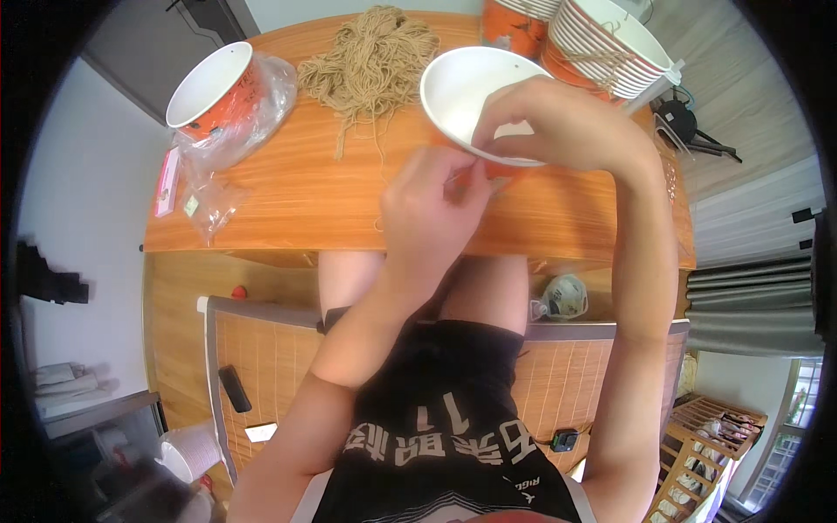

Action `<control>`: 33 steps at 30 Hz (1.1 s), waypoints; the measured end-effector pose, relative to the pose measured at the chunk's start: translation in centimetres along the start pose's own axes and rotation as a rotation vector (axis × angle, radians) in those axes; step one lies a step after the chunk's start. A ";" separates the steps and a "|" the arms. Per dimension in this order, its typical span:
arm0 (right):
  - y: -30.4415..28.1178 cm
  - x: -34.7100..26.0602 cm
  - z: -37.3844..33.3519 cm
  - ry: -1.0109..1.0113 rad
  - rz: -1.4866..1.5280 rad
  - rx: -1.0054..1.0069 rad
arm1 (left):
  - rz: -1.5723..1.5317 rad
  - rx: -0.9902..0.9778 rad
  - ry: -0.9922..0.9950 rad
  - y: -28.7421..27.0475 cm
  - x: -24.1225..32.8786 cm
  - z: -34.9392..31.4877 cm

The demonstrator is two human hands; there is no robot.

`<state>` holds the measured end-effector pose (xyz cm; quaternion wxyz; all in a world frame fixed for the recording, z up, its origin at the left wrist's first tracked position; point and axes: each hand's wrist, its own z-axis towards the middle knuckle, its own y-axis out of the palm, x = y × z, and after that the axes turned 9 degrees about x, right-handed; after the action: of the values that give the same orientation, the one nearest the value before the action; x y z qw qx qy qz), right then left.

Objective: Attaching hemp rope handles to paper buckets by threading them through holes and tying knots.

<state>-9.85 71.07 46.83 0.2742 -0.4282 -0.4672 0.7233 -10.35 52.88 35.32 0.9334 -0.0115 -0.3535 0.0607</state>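
Observation:
A white-lined paper bucket (pixel 455 87) with an orange outside stands tilted toward me at the table's near middle. My left hand (pixel 433 196) is closed in a pinch against its outer wall, just below the near rim. Over that rim bends my right hand (pixel 558 122), thumb and finger pinched together inside the bucket beside the left fingertips. What either pinch holds is too small to make out. A heap of tan twine (pixel 370 61) lies behind my left hand, with a loose strand trailing down the table toward my wrist.
Stacked paper buckets (pixel 610 52) with twine on them occupy the back right. Another bucket (pixel 214 91) sits in clear plastic wrap (pixel 275 96) at the left, near a pink-and-white box (pixel 167 181). The wooden table's (pixel 288 209) front edge crosses above my thighs.

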 end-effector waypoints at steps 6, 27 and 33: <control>0.0 -0.9 -0.4 0.047 -0.045 0.035 | 0.011 -0.032 -0.037 -0.3 0.0 -0.1; 10.4 -8.0 -4.0 0.133 -0.539 0.816 | -0.163 -0.179 -0.395 -2.1 -0.7 -0.4; 12.5 -7.4 -4.2 0.160 -0.411 0.987 | -0.281 -0.157 -0.366 -2.5 -1.4 0.4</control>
<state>-2.51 61.86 37.28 0.6135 -0.2020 -0.1234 0.7533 -11.38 50.21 34.92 0.8494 -0.0238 -0.5184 -0.0962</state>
